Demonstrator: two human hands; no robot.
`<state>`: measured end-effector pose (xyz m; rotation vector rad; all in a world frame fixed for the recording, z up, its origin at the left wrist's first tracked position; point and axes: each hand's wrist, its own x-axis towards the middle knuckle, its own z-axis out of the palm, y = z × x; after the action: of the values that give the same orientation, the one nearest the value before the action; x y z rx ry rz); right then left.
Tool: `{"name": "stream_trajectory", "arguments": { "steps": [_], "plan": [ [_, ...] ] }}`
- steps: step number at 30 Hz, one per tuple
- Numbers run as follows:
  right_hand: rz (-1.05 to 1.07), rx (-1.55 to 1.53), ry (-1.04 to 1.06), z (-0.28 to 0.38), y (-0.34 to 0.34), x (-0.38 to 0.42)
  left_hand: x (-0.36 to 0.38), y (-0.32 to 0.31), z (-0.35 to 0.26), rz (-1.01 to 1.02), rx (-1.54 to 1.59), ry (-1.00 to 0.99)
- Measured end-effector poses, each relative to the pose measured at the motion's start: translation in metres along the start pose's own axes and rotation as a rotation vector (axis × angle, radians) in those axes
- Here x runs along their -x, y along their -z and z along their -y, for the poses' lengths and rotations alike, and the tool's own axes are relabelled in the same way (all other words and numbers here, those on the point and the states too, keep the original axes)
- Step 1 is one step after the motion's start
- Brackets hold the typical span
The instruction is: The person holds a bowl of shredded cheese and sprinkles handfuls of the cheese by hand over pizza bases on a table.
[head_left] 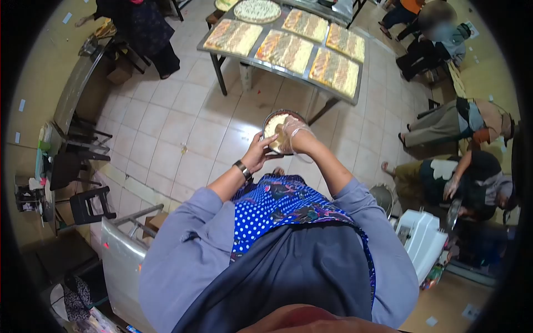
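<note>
My left hand (259,154) grips the near left edge of a round dark-rimmed pan (265,123), thumb at the rim and fingers under it. Inside the pan lies a pale, shredded-looking topping (273,126). Over the pan's right half is my right hand (293,135), in a loose clear plastic glove. Its fingers are bent together down at the topping, and I cannot tell what they hold. The pan is held up in front of my blue dotted apron (261,213).
Ahead stands a metal table (252,60) with several rectangular topped pizzas (285,51) and a round one (257,10). A person (136,33) works at the far left. Other people (466,122) are along the right, near a white machine (420,238). A black stool (91,204) is at left.
</note>
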<state>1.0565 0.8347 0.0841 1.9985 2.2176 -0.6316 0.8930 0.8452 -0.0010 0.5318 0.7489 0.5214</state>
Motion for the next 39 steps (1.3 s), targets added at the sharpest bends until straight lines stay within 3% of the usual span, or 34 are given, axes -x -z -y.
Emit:
{"name": "stream_trajectory", "arguments": {
  "steps": [7, 10, 13, 17, 19, 24, 26, 27, 29, 30, 33, 34, 35, 37, 38, 39],
  "plan": [
    [0.094, -0.223, 0.118, -0.106, 0.038, -0.146, -0.121, -0.008, -0.069, -0.051, 0.043, -0.078],
    [-0.092, -0.109, 0.337, -0.130, 0.055, -0.195, -0.172, 0.003, -0.102, -0.073, 0.074, -0.125],
    [-0.026, -0.240, 0.207, -0.153, 0.049, -0.258, -0.222, 0.016, -0.133, -0.084, 0.078, -0.109],
    [0.035, -0.264, 0.269, -0.185, 0.081, -0.328, -0.274, 0.026, -0.180, -0.145, 0.005, -0.082],
    [0.158, -0.563, 0.208, -0.198, 0.107, -0.354, -0.297, 0.037, -0.195, -0.166, -0.032, -0.080],
    [0.215, -0.753, 0.144, -0.254, 0.135, -0.430, -0.326, 0.062, -0.218, -0.243, -0.073, -0.076],
    [0.219, -0.845, -0.042, -0.281, 0.131, -0.458, -0.323, 0.070, -0.219, -0.275, -0.013, -0.087],
    [0.245, -0.836, -0.039, -0.299, 0.118, -0.476, -0.323, 0.076, -0.216, -0.290, 0.024, -0.116],
    [-0.009, -0.091, 0.274, -0.328, 0.094, -0.509, -0.314, 0.080, -0.213, -0.367, 0.047, -0.119],
    [0.130, -0.145, 0.209, -0.320, 0.109, -0.511, -0.306, 0.080, -0.212, -0.358, 0.103, -0.162],
    [0.184, -0.289, 0.120, -0.333, 0.103, -0.549, -0.286, 0.085, -0.200, -0.406, 0.194, -0.230],
    [0.118, -0.264, 0.264, -0.340, 0.105, -0.562, -0.279, 0.086, -0.197, -0.449, 0.197, -0.241],
    [0.129, -0.257, 0.280, -0.343, 0.105, -0.574, -0.272, 0.085, -0.193, -0.493, 0.198, -0.253],
    [-0.023, 0.022, 0.403, -0.341, 0.112, -0.590, -0.263, 0.076, -0.184, -0.555, 0.219, -0.265],
    [0.135, -0.049, 0.322, -0.341, 0.118, -0.597, -0.259, 0.073, -0.179, -0.602, 0.249, -0.289],
    [0.141, -0.046, 0.342, -0.338, 0.120, -0.603, -0.255, 0.071, -0.174, -0.650, 0.277, -0.311]
  ]
}}
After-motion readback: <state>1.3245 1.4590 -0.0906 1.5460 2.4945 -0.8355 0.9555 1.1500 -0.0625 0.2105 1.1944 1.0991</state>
